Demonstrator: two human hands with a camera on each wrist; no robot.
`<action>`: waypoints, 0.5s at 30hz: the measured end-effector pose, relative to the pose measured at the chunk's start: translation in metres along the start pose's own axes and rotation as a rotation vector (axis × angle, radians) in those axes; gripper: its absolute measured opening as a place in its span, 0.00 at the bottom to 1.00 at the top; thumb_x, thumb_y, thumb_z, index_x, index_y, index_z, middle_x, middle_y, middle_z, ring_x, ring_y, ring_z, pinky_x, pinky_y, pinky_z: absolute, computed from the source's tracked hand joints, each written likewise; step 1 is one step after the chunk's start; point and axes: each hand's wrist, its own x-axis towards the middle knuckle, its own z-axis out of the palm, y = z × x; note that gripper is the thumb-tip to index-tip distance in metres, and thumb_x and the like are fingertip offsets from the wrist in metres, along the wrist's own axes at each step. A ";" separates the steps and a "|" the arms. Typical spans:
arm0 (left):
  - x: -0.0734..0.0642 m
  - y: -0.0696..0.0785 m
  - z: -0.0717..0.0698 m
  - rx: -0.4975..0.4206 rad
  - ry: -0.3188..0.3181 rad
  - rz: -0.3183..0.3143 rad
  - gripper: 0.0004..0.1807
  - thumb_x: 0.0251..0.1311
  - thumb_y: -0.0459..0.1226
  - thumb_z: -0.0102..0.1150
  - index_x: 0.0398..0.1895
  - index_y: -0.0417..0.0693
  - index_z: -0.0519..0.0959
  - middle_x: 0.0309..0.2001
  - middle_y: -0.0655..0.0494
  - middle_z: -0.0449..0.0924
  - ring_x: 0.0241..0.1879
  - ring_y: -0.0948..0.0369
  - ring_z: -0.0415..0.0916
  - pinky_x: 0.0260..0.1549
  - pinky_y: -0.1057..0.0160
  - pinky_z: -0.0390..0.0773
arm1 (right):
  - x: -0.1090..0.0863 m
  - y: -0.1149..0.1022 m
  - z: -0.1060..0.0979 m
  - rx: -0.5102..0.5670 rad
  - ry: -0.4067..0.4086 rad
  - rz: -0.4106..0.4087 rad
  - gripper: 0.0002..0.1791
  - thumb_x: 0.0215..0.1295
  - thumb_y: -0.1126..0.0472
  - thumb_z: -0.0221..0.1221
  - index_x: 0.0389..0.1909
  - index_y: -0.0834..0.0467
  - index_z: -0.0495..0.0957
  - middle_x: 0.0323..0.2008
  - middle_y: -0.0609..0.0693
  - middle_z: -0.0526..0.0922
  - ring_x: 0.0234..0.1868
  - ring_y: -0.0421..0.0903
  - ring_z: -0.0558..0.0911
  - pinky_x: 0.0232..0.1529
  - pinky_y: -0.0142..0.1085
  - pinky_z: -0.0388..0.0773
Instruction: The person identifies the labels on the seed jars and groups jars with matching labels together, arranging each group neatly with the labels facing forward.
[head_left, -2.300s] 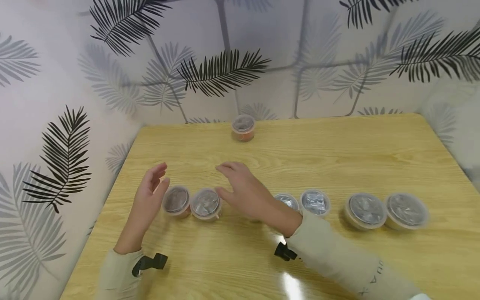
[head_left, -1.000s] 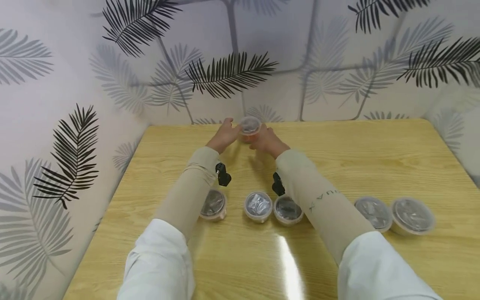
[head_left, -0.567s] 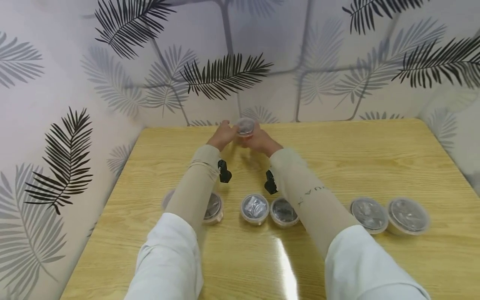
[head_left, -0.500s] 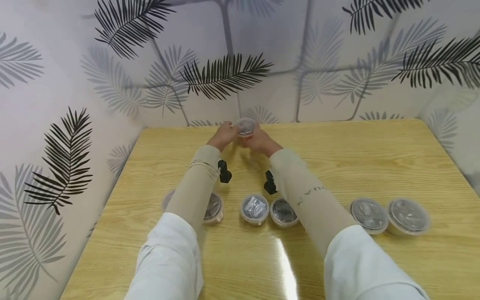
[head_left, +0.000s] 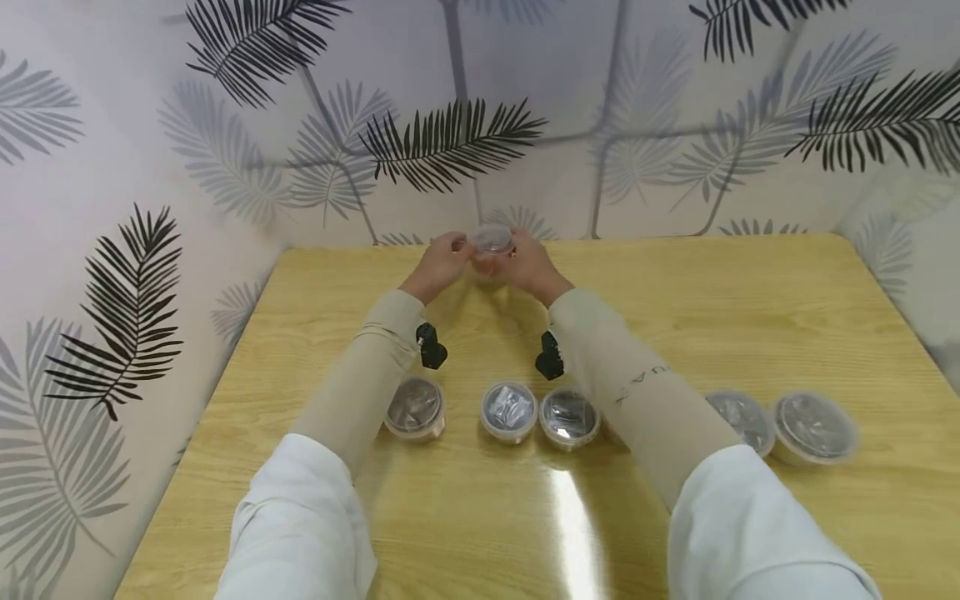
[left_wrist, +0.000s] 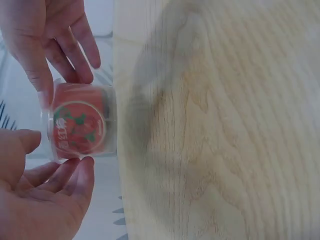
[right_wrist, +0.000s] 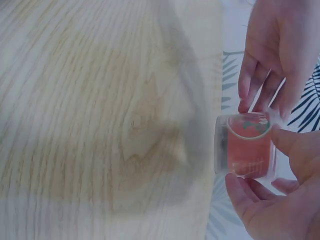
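Note:
A small clear lidded tub point(head_left: 492, 239) with a red and green label is held between both hands at the table's back edge. My left hand point(head_left: 441, 262) is on its left side; in the left wrist view its curled fingers point(left_wrist: 75, 180) press the side of the tub point(left_wrist: 80, 125), the thumb beside the rim. On the other side, my right hand point(head_left: 531, 265) grips the tub, seen in the right wrist view with thumb point(right_wrist: 284, 140) near the rim and fingers against the wall. Whether the tub's base touches the table cannot be told.
Nearer on the wooden table point(head_left: 465, 517) stand a tub point(head_left: 416, 408) by the left sleeve, two tubs point(head_left: 509, 412) side by side in the middle, and two tubs point(head_left: 813, 427) at the right. The sleeves partly cover some. A leaf-patterned wall covering point(head_left: 637, 108) rises behind.
Both hands have gone from above the near row to the tub at the back and taken hold of it. Lately that tub has shifted slightly up in view and the hands have turned around it.

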 end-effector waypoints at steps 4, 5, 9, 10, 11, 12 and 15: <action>-0.009 0.001 -0.008 -0.011 0.036 0.063 0.30 0.69 0.45 0.45 0.68 0.38 0.58 0.61 0.43 0.66 0.60 0.52 0.64 0.54 0.55 0.70 | -0.001 -0.006 -0.005 0.022 -0.007 0.020 0.33 0.67 0.54 0.55 0.67 0.63 0.55 0.57 0.60 0.69 0.57 0.54 0.69 0.53 0.44 0.70; -0.012 0.001 -0.010 -0.026 0.048 0.077 0.30 0.69 0.45 0.46 0.67 0.38 0.59 0.59 0.43 0.67 0.58 0.52 0.66 0.52 0.56 0.71 | -0.002 -0.007 -0.006 0.026 -0.019 0.020 0.34 0.67 0.53 0.54 0.68 0.62 0.54 0.57 0.60 0.69 0.57 0.53 0.69 0.53 0.44 0.70; -0.023 0.005 -0.021 -0.077 0.122 0.144 0.28 0.66 0.45 0.50 0.64 0.39 0.64 0.55 0.45 0.72 0.53 0.54 0.71 0.49 0.59 0.73 | -0.005 -0.016 -0.011 0.090 -0.068 0.000 0.36 0.68 0.51 0.53 0.70 0.58 0.50 0.57 0.57 0.68 0.57 0.51 0.69 0.52 0.43 0.72; -0.026 0.006 -0.025 -0.079 0.136 0.159 0.28 0.65 0.46 0.51 0.63 0.39 0.65 0.53 0.46 0.73 0.52 0.55 0.72 0.49 0.60 0.73 | -0.007 -0.018 -0.012 0.112 -0.077 -0.004 0.36 0.67 0.50 0.53 0.71 0.56 0.50 0.57 0.57 0.68 0.56 0.50 0.69 0.51 0.43 0.72; -0.030 0.007 -0.027 -0.083 0.149 0.176 0.27 0.65 0.46 0.52 0.63 0.40 0.66 0.52 0.46 0.74 0.51 0.55 0.72 0.48 0.60 0.74 | -0.008 -0.020 -0.013 0.130 -0.083 -0.010 0.37 0.67 0.49 0.54 0.71 0.55 0.50 0.56 0.56 0.69 0.55 0.50 0.70 0.51 0.43 0.73; -0.034 0.008 -0.030 -0.087 0.159 0.188 0.27 0.64 0.47 0.52 0.62 0.41 0.67 0.52 0.47 0.74 0.50 0.56 0.73 0.48 0.61 0.74 | -0.009 -0.022 -0.014 0.150 -0.089 -0.016 0.37 0.66 0.49 0.54 0.71 0.54 0.51 0.55 0.55 0.70 0.54 0.49 0.71 0.50 0.42 0.73; -0.047 0.007 -0.038 -0.072 0.186 0.211 0.28 0.63 0.49 0.53 0.62 0.43 0.68 0.50 0.50 0.75 0.49 0.57 0.72 0.47 0.61 0.74 | -0.016 -0.031 -0.013 0.187 -0.105 -0.043 0.37 0.65 0.48 0.56 0.70 0.54 0.52 0.54 0.54 0.70 0.53 0.47 0.71 0.50 0.42 0.73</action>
